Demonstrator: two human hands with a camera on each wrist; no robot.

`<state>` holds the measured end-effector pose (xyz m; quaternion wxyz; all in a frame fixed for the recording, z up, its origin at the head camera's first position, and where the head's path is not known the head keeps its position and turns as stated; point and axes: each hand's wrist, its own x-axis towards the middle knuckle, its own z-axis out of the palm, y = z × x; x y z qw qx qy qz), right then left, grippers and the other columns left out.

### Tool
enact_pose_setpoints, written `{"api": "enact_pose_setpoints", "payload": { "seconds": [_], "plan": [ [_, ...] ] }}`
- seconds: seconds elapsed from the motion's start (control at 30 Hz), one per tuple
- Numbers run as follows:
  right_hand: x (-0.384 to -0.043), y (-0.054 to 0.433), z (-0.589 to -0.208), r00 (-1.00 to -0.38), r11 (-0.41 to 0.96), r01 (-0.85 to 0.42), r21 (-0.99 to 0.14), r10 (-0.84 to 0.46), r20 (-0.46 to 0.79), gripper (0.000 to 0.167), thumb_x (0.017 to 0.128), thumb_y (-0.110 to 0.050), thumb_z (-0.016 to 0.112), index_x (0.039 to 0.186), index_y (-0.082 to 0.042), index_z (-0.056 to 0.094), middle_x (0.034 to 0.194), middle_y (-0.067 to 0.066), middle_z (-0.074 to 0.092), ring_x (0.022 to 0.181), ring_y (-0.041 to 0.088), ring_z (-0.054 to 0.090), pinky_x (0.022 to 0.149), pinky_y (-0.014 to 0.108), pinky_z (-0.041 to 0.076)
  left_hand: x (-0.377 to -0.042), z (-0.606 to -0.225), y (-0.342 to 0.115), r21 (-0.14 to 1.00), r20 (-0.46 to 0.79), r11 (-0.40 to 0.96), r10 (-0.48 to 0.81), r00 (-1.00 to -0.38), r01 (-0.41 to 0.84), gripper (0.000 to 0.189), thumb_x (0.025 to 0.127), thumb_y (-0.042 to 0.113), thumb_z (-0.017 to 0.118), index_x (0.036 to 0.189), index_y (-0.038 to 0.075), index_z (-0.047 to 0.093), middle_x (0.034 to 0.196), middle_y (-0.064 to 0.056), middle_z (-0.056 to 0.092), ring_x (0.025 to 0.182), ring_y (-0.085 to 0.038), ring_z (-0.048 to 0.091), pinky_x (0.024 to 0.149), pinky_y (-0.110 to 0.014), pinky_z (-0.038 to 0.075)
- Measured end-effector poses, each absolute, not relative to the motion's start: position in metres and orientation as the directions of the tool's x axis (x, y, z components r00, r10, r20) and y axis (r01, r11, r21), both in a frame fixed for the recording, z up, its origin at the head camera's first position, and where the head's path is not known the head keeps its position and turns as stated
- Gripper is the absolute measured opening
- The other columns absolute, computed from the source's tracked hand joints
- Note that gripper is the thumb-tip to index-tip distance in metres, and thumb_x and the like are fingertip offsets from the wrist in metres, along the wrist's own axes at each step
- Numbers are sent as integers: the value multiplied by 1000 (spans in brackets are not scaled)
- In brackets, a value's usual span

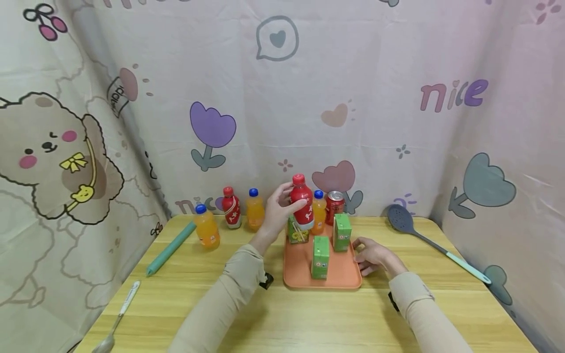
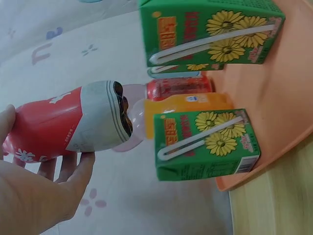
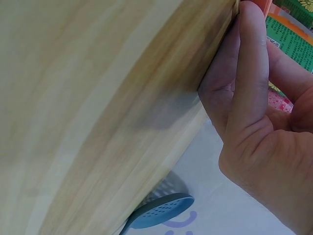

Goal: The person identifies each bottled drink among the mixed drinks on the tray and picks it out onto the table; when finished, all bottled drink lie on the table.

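My left hand [image 1: 277, 208] grips a red bottle [image 1: 302, 203] with a red cap, thumb across its front. The bottle is held upright over the back left of an orange tray [image 1: 300, 274]; the left wrist view shows its pale lower end and dark base. On the tray stand green drink cartons with straws: one in front [image 1: 320, 257], one at the right [image 1: 342, 233], and one at the back left [image 1: 297, 234], partly behind the bottle. An orange juice bottle [image 1: 318, 213] and a red can [image 1: 335, 208] stand behind. My right hand [image 1: 375, 256] touches the tray's right rim with relaxed fingers.
Left of the tray stand two orange juice bottles [image 1: 207, 228] [image 1: 255, 211] and another red bottle [image 1: 231, 208]. A green stick-like roll [image 1: 171, 249] and a spoon [image 1: 121, 314] lie further left. A grey skimmer [image 1: 400, 219] with a mint handle lies right. Printed curtains [image 1: 379, 59] surround the table.
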<state>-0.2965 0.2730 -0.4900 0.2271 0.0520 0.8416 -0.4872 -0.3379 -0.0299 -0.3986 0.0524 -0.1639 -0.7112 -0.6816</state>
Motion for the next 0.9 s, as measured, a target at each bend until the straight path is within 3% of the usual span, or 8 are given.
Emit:
{"api": "enact_pose_setpoints", "payload": {
  "seconds": [0.47,0.63,0.9],
  "plan": [
    [-295,274,-491,-892,518,300,-801,-146,-428,49,102,-1,59,146,0,40,83,12,70,68,16,69,60,31,63,-334,-389,-74,979,189,-112,175,-966,171,61,101,21,70,157,20,46,157,-13,56,143,-32,55,115,-53,50],
    [-295,274,-490,-892,517,294,-804,-155,-425,48,102,-2,58,146,1,39,83,12,70,68,16,69,61,32,63,-337,-392,-96,983,167,-99,160,-973,152,61,101,22,71,156,21,45,159,-11,53,147,-32,50,123,-56,43],
    [-295,275,-490,-891,520,295,-801,-153,-427,48,103,-2,58,146,1,39,81,11,69,67,16,69,61,32,63,-339,-404,-128,990,134,-65,109,-985,128,62,102,22,71,157,21,44,162,-11,50,150,-33,47,126,-56,39]
  ]
}}
